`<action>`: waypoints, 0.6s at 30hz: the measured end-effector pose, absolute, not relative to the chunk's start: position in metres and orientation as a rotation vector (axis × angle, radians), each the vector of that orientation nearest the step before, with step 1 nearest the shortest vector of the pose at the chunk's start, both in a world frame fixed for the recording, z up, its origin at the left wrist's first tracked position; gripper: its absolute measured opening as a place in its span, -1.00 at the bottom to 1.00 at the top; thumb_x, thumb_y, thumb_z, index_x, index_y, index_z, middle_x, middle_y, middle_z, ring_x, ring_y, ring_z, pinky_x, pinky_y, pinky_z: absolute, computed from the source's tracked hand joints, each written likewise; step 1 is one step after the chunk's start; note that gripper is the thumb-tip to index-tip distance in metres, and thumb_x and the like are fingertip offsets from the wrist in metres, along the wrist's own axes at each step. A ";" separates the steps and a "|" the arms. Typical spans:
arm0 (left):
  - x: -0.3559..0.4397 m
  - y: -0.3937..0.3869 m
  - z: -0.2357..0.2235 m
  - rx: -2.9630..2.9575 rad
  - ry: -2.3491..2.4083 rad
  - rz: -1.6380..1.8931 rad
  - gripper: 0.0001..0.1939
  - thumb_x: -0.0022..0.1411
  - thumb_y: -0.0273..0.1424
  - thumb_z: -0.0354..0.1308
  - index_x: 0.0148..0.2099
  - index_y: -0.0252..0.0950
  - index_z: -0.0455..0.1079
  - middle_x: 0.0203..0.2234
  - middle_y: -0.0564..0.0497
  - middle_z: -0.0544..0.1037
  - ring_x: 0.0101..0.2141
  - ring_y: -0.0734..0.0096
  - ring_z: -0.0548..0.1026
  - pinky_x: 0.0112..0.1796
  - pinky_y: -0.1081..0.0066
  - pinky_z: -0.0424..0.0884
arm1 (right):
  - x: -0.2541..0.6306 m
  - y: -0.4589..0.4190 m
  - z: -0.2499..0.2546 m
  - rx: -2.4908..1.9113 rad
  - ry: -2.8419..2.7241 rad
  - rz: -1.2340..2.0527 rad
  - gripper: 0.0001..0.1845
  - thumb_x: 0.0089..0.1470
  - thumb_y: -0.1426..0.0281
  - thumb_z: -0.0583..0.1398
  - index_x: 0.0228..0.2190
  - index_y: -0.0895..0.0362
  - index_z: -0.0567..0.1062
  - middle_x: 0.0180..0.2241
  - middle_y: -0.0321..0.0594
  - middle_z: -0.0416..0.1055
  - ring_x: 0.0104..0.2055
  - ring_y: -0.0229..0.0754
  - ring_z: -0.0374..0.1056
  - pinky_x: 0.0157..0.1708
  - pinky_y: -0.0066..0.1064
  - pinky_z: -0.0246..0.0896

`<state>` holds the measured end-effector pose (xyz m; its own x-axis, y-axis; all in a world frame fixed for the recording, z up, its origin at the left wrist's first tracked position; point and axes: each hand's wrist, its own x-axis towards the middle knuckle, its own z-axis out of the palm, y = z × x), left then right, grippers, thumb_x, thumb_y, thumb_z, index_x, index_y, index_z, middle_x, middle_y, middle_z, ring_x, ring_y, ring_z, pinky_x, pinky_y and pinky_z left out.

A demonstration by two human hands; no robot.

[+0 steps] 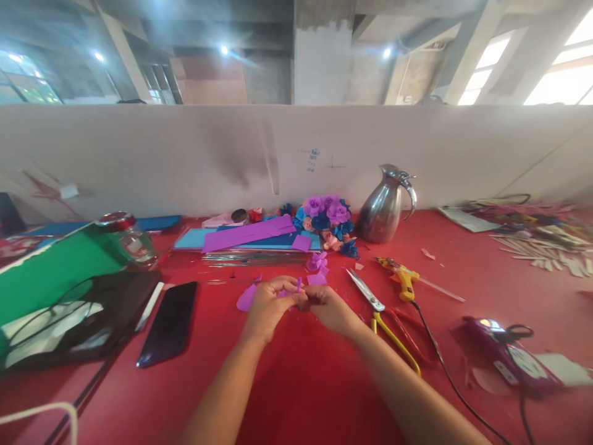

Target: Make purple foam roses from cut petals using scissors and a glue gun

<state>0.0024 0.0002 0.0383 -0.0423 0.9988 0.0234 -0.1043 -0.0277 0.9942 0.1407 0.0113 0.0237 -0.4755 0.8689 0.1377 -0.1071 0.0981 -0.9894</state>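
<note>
A stainless-steel jug (380,209) stands on the red counter (296,395); toward the left lie a black smartphone (168,324) and glass jar (134,241).

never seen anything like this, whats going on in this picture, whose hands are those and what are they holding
There is no robot here, just a person working bare-handed. The one picture comes from a camera worn on the head, looking forward and down, so the arms reach in from the bottom edge.

The left hand and right hand meet over a red table, pinching a small purple piece at their fingertips; its exact shape is too small to tell.

Beyond them lie purple strips and a heap of paper-like flowers, with a steel jug beside it. On the right are scissors and a yellow glue gun; on the left, a dark phone.
</note>
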 end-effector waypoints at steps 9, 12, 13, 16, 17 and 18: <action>0.005 0.001 0.033 1.162 1.159 1.323 -0.84 -0.28 -0.41 0.40 -0.59 -0.28 0.47 -0.45 0.02 0.51 -0.37 0.39 0.43 -0.39 0.46 0.31 | 0.141 0.016 0.008 -0.865 -1.606 1.416 -0.83 -0.13 0.35 0.15 -0.57 0.18 0.49 -0.61 -0.37 0.26 -0.52 -0.33 0.10 -0.45 -0.47 0.03; 0.003 0.000 0.038 1.171 1.149 1.247 -0.83 -0.25 -0.38 0.40 -0.51 -0.27 0.53 -0.43 -0.01 0.54 -0.40 0.39 0.43 -0.42 0.46 0.30 | 0.141 0.017 0.004 -0.872 -1.572 1.432 -0.81 -0.12 0.32 0.17 -0.56 0.18 0.51 -0.60 -0.36 0.29 -0.51 -0.31 0.14 -0.43 -0.45 0.06; 0.002 0.000 0.040 1.176 1.149 1.224 -0.83 -0.24 -0.38 0.39 -0.48 -0.27 0.54 -0.42 -0.02 0.55 -0.41 0.39 0.42 -0.43 0.46 0.30 | 0.141 0.018 0.003 -0.879 -1.564 1.428 -0.80 -0.11 0.31 0.17 -0.56 0.18 0.52 -0.60 -0.35 0.31 -0.50 -0.29 0.16 -0.42 -0.45 0.07; 0.001 0.000 0.045 1.191 1.143 1.188 -0.84 -0.18 -0.35 0.36 -0.46 -0.27 0.56 -0.45 -0.04 0.56 -0.45 0.38 0.42 -0.44 0.44 0.30 | 0.142 0.018 0.003 -0.881 -1.572 1.398 -0.78 -0.09 0.29 0.17 -0.56 0.15 0.54 -0.58 -0.33 0.37 -0.48 -0.26 0.21 -0.37 -0.42 0.11; 0.001 0.000 0.045 1.197 1.141 1.192 -0.86 -0.17 -0.34 0.35 -0.47 -0.27 0.57 -0.48 -0.04 0.56 -0.45 0.38 0.41 -0.44 0.44 0.30 | 0.143 0.018 0.003 -0.878 -1.586 1.388 -0.79 -0.08 0.30 0.17 -0.56 0.15 0.55 -0.57 -0.33 0.39 -0.47 -0.25 0.23 -0.36 -0.41 0.13; 0.001 0.000 0.046 1.203 1.141 1.202 -0.87 -0.16 -0.35 0.35 -0.48 -0.27 0.56 -0.50 -0.03 0.55 -0.46 0.39 0.41 -0.44 0.44 0.30 | 0.143 0.018 0.003 -0.878 -1.601 1.379 -0.79 -0.08 0.32 0.16 -0.55 0.14 0.56 -0.56 -0.33 0.40 -0.47 -0.24 0.24 -0.36 -0.41 0.14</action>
<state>0.0009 -0.0001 0.0457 0.0444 0.9990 0.0086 -0.0441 -0.0066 0.9990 0.1427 0.0182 0.0034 -0.4130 0.8993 0.1440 -0.0088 0.1541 -0.9880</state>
